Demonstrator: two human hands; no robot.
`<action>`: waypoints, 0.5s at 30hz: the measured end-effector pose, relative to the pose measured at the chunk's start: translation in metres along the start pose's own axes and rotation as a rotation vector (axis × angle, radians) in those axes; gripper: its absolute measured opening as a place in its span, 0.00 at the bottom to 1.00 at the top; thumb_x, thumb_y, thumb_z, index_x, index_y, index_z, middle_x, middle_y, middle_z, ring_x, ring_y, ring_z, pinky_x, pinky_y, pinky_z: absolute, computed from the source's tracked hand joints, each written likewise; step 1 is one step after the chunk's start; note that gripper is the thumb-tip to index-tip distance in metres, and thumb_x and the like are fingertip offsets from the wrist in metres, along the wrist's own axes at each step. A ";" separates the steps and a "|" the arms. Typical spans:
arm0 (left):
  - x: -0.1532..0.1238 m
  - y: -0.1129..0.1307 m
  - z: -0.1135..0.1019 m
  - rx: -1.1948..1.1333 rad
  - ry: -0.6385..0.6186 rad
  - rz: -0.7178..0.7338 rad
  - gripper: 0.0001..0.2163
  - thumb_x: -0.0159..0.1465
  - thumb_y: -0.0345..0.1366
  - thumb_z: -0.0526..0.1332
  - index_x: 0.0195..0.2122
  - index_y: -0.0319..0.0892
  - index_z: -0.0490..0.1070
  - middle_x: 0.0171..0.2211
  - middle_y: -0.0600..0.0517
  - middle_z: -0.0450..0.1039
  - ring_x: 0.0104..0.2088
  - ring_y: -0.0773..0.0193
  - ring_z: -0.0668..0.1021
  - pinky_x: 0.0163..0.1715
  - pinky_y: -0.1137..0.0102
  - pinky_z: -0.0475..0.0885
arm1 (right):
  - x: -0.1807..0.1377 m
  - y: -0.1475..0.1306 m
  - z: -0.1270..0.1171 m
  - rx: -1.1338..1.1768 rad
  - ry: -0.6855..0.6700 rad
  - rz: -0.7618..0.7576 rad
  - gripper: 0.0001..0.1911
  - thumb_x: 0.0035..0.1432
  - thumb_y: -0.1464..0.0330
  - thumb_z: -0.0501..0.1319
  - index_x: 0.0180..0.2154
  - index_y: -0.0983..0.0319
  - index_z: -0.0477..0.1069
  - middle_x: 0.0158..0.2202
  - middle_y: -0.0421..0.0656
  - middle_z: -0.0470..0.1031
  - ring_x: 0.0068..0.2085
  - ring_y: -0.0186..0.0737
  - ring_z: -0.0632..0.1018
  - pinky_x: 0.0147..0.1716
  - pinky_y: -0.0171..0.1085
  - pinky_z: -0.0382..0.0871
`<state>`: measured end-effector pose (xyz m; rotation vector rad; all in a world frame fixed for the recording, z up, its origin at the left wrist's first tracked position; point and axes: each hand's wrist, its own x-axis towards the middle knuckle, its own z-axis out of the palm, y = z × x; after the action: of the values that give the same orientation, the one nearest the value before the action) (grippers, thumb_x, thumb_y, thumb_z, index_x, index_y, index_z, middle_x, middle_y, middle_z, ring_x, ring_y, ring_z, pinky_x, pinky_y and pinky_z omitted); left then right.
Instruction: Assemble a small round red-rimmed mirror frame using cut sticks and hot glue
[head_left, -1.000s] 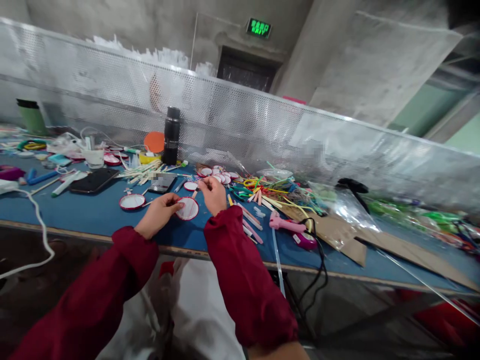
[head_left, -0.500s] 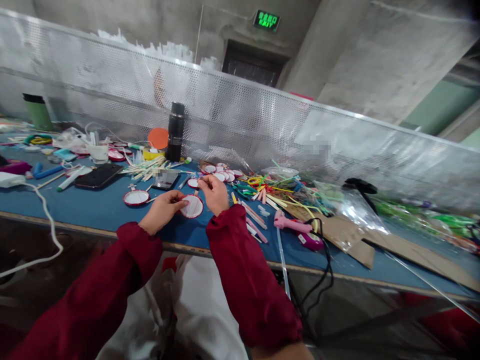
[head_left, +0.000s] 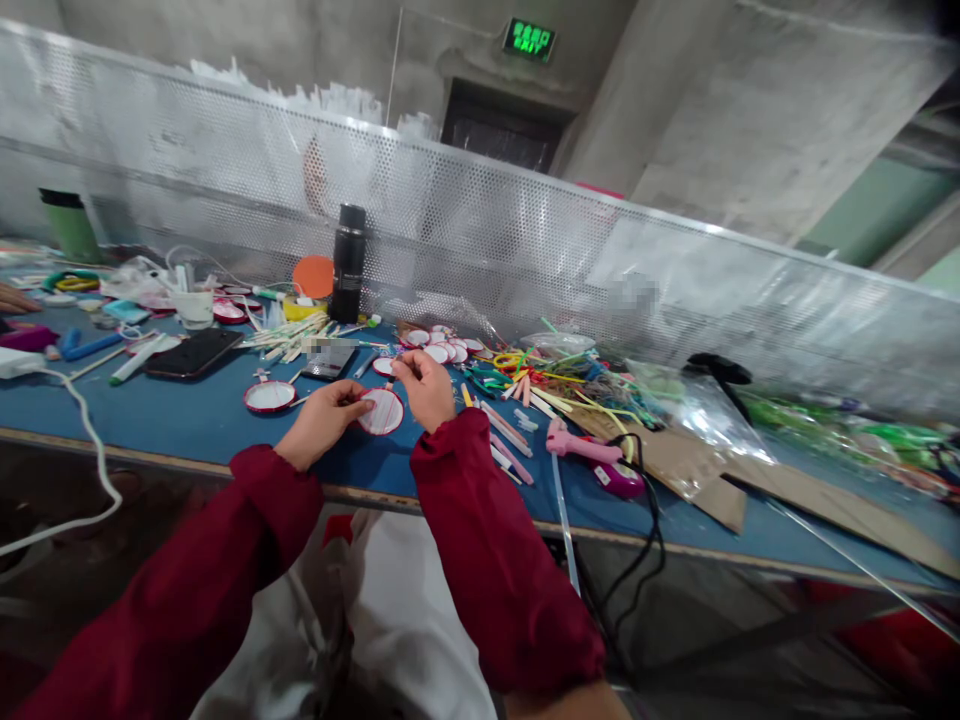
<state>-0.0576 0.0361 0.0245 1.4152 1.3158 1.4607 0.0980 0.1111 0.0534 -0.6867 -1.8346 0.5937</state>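
Red-rimmed disc (head_left: 381, 411): head view; it has a white face and sits low over the blue tabletop (head_left: 187, 430), near the front edge, between your two hands.
Left hand (head_left: 319, 423): your fingers are curled narrow, thumb and forefinger closed on the disc's left rim, holding it steady.
Right hand (head_left: 427, 385): your fingertips are pinched tight on a thin piece (head_left: 395, 369) just above the disc's top edge. It is too small to tell what it is, or whether it already touches the rim.
Step in hand: judging by the grips, you are fitting or adjusting that thin piece at the top of the disc, one hand bracing and one hand placing.
Next move calls for: a still left hand, a fine pinch, and the piece kept in line with the rim so the disc does not twist.
Spare disc (head_left: 268, 396): lies flat to the left of your left hand, apart from it.
Disc pile (head_left: 439, 350): more of the same, just beyond your right hand.
Pink glue gun (head_left: 581, 447): lies to your right, cord trailing off the table edge.
Black flask (head_left: 348, 263): stands upright against the perforated metal screen (head_left: 525, 240).
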 end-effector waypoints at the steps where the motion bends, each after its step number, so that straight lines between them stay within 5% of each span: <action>1: 0.000 -0.001 0.000 -0.004 -0.002 -0.002 0.17 0.47 0.48 0.69 0.27 0.41 0.68 0.22 0.57 0.64 0.24 0.68 0.64 0.25 0.72 0.59 | 0.000 0.000 0.000 -0.006 -0.003 0.008 0.10 0.60 0.61 0.58 0.29 0.59 0.67 0.27 0.37 0.73 0.29 0.35 0.73 0.34 0.34 0.67; 15: 0.000 0.002 0.001 -0.028 -0.001 -0.021 0.17 0.45 0.48 0.70 0.26 0.42 0.68 0.22 0.57 0.64 0.23 0.68 0.65 0.24 0.72 0.60 | 0.000 -0.001 0.000 -0.027 -0.019 0.031 0.09 0.61 0.62 0.58 0.30 0.58 0.67 0.28 0.37 0.74 0.30 0.35 0.73 0.35 0.34 0.68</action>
<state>-0.0561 0.0355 0.0259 1.3800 1.3013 1.4584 0.0982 0.1099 0.0542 -0.7310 -1.8553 0.5988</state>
